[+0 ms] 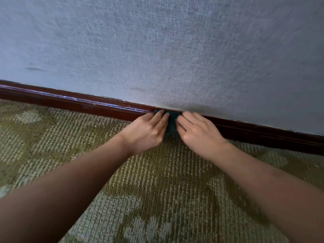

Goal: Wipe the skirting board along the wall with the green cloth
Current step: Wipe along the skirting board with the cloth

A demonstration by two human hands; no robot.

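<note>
The green cloth lies against the skirting board, at 3 o'clock from the left hand and 9 o'clock from the right hand (both released and flat, pressing down on its edges).

Floor's a green-and-cream patterned carpet; the green cloth sits at its far edge, against the skirting board.
</note>
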